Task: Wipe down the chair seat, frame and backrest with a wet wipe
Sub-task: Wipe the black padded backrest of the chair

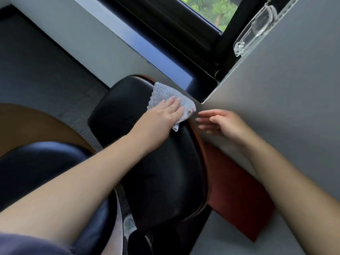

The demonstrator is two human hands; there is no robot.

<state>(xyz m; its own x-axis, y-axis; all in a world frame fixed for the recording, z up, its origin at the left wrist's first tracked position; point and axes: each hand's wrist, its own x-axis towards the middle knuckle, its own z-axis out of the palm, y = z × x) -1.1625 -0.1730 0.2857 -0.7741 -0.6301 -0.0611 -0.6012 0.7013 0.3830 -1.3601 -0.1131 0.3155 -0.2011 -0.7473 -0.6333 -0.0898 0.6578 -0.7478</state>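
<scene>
Left hand (165, 112) lies flat, fingers straight, pressing the wet wipe (166, 94) onto the black chair backrest (147, 153), beside the grey table (276, 107) under a window (211, 8); right hand (219, 122) hovers beside the backrest, loosely spread and empty.

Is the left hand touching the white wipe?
Touching. The head view shows the left hand lying flat on the wet wipe, with its straight fingers pressing the wipe onto the black chair cushion.
</scene>
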